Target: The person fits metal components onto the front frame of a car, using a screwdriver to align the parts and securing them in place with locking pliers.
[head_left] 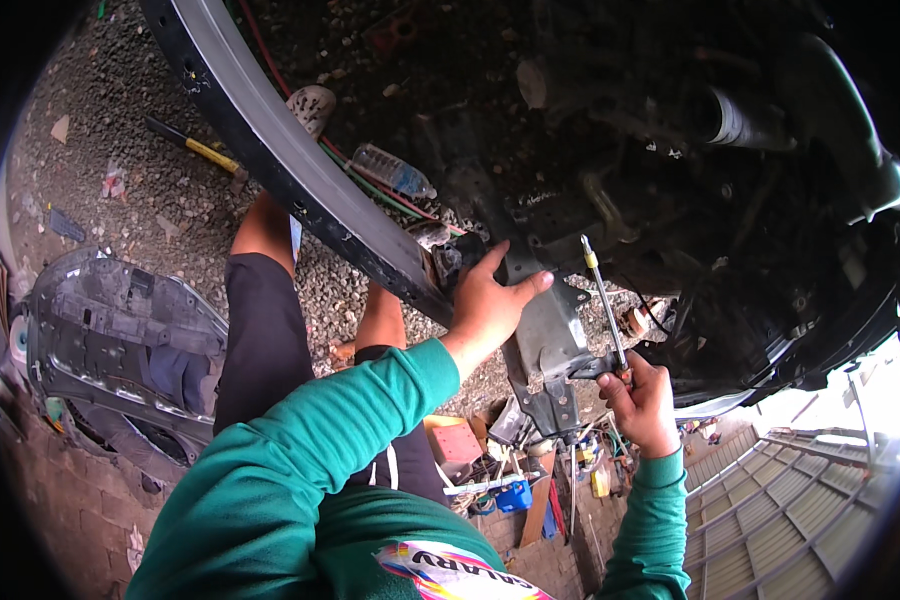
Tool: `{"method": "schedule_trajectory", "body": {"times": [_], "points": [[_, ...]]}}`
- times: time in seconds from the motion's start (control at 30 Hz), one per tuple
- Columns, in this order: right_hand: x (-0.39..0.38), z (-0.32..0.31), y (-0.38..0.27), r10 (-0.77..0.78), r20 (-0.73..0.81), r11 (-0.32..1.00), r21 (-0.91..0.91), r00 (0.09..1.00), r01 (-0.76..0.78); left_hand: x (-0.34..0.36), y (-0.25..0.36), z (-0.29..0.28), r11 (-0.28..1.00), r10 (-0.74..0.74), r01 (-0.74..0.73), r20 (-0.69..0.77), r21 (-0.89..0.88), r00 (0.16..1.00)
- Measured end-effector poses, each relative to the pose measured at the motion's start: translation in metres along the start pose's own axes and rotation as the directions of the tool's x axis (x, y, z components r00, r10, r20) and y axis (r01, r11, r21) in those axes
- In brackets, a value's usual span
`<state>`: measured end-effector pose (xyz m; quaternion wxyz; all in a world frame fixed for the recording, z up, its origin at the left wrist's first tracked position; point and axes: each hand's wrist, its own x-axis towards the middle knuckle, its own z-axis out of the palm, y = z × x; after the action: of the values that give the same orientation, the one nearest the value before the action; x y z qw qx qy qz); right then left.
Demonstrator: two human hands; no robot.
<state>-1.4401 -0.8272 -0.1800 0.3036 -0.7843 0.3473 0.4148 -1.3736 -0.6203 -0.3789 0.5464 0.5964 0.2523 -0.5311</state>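
Observation:
My right hand (642, 405) is closed round the handle of a screwdriver (607, 310). Its long metal shaft points up and away, with a yellow collar near the tip, and the tip touches nothing that I can make out. My left hand (490, 300) lies against a dark metal bracket (550, 335) on the front of a vehicle, thumb and index finger spread apart; its other fingers are partly hidden. A long curved bar (340, 225), black and grey, runs from beside my left hand to the upper left.
The vehicle's dark underside fills the upper right, with a pipe (745, 120) there. On the gravel lie a clear plastic bottle (395, 172), a yellow-handled hammer (210, 152) and hoses. A removed black panel (120, 340) sits at left. Tools and a red box (453, 447) stand below the bracket.

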Motion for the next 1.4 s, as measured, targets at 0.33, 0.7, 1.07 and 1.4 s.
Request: {"method": "schedule_trajectory", "body": {"times": [0.33,0.7,1.07,1.4], "points": [[-0.001,-0.001,-0.007,0.022,-0.029,1.000,0.021,0.999,-0.021,0.001,0.006,0.000,0.999,0.022,-0.021,0.013,-0.039,1.000],[0.003,0.003,-0.015,0.011,-0.062,0.991,0.137,0.998,-0.003,-0.026,0.030,-0.060,0.951,-0.007,-0.097,0.334,0.294,0.942],[0.000,0.000,-0.013,-0.029,-0.011,1.000,-0.005,1.000,0.029,-0.039,0.010,-0.072,0.806,-0.118,-0.249,0.557,0.537,0.822],[0.003,-0.002,-0.018,-0.009,-0.050,1.000,-0.003,0.999,0.009,-0.043,0.021,-0.068,0.877,-0.123,-0.154,0.523,0.455,0.843]]}}
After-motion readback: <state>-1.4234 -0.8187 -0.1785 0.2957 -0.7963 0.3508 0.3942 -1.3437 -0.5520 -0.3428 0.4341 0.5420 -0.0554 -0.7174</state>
